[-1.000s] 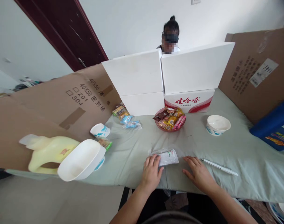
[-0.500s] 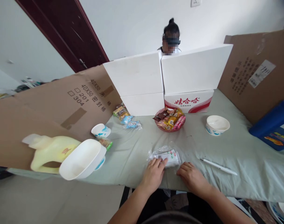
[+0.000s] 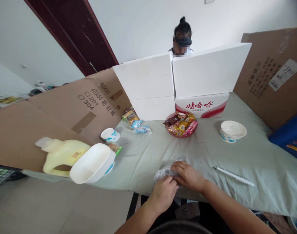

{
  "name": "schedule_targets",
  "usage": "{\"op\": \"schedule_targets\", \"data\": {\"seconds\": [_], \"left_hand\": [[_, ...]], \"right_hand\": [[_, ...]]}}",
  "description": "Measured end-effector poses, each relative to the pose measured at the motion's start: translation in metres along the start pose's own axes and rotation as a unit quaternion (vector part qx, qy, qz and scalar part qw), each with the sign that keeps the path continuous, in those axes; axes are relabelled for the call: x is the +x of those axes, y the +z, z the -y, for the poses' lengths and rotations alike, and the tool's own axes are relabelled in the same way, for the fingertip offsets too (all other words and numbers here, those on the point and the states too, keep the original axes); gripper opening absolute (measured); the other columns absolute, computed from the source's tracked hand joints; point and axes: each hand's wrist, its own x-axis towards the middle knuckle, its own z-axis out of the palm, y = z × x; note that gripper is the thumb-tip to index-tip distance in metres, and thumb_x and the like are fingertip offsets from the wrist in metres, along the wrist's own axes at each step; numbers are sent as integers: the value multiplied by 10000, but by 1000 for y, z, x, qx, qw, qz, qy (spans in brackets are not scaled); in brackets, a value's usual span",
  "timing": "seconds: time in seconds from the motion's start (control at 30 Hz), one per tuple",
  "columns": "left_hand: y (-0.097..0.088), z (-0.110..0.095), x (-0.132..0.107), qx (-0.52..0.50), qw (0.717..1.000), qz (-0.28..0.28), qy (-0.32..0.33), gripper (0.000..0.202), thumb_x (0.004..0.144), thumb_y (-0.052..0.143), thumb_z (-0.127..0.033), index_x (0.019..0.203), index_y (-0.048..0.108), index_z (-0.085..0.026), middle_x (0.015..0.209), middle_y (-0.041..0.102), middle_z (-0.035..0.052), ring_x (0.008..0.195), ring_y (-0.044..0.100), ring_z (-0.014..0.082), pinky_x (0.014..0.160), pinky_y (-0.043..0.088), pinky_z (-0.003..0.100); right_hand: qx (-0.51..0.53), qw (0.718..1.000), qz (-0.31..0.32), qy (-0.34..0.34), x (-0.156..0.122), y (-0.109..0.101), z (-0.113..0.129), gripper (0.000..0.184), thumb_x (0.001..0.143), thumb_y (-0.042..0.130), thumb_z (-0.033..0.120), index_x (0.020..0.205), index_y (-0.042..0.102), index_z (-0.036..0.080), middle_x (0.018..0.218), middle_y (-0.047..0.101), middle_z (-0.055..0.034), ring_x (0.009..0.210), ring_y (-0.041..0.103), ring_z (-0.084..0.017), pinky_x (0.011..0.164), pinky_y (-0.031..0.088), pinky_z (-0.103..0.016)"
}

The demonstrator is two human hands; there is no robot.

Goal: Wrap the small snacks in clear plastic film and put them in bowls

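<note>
A clear plastic bag [image 3: 162, 173] lies crumpled near the front edge of the cloth-covered table. My left hand [image 3: 164, 191] is closed on the near side of the bag, its fingers curled. My right hand [image 3: 189, 177] wraps over the bag's right part, fingertips bent down onto it. The two hands almost meet. Most of the white printed packet in the bag is hidden beneath them. A white pen-like stick [image 3: 234, 176] lies to the right of my right hand.
Beyond the hands stands a red bowl of wrapped snacks [image 3: 180, 124]. A paper bowl [image 3: 233, 131] is at right, near a blue jug [image 3: 288, 136]. At left are a yellow jug [image 3: 65, 152] and a white basin [image 3: 92, 164]. White boxes [image 3: 148, 79] wall the back; a person [image 3: 182, 39] sits behind.
My right hand has moved left onto the bag, covering the printed packet. My left hand has shifted slightly nearer and curled. The whole view has swung a little left.
</note>
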Motion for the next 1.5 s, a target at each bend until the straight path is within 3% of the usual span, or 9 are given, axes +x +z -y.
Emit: {"op": "schedule_targets", "data": {"seconds": [0.17,0.3,0.47,0.53,0.67,0.8,0.97,1.3,1.5], "left_hand": [[-9,19,-10,6,983,35,-179,205,912,427,-154,975,620,-182,914,672,97,776,669,233,660,482,308],[-17,36,-11,38,963,30,-266,520,795,640,-228,1293,498,-187,1204,606,169,860,687,270,723,491,335],[-24,49,-9,78,944,33,-320,918,578,843,-364,1385,433,-216,1528,248,239,1035,627,381,830,488,454],[-27,48,-9,95,952,-15,-290,942,537,868,-379,1368,451,-229,1554,197,213,1155,540,423,893,455,508],[-27,32,0,25,988,-103,-115,638,711,766,-361,1288,518,-246,1378,497,132,1233,478,347,1016,380,526],[-11,16,23,-17,997,-67,-24,567,820,658,-307,1346,458,-237,1312,556,108,1230,487,306,1036,379,509],[2,11,38,26,998,-13,-47,643,703,770,-302,1289,520,-214,1203,598,109,1107,539,324,983,403,506],[-13,25,26,-42,987,51,-144,474,558,748,-157,1013,616,-148,1049,621,127,996,583,305,861,471,383],[-53,53,58,-360,927,37,-98,460,607,675,-166,1054,573,-187,952,642,16,833,605,177,744,471,256]], "right_hand": [[-36,995,68,66,-2,20,-22,932,684,725,553,1432,379,118,1469,404,-183,1385,308,-321,1140,240,-523],[-62,994,27,89,-16,29,-28,1029,648,735,576,1475,303,143,1500,351,-185,1406,257,-341,1135,231,-540],[-97,985,-10,142,-28,36,-28,1083,610,745,588,1480,284,135,1520,304,-197,1423,202,-357,1125,230,-563],[-105,983,-13,153,-30,36,-28,1097,600,749,593,1479,285,130,1523,296,-199,1425,196,-357,1129,222,-561],[-113,983,-8,147,-30,36,-29,1113,588,746,616,1473,295,113,1521,300,-201,1422,196,-366,1134,210,-560],[-112,985,-17,131,-33,37,-32,1093,615,712,635,1486,268,144,1523,302,-190,1418,210,-364,1122,229,-563],[-127,980,-40,147,-48,35,-38,1146,617,706,644,1505,193,133,1509,332,-187,1405,257,-351,1120,253,-531],[-155,977,-39,143,-56,33,-38,1151,643,650,722,1507,188,118,1514,325,-183,1406,258,-349,1132,235,-519],[-181,975,-57,118,-59,39,-41,1074,689,622,719,1489,256,103,1524,303,-180,1407,249,-349,1133,227,-511]]}}
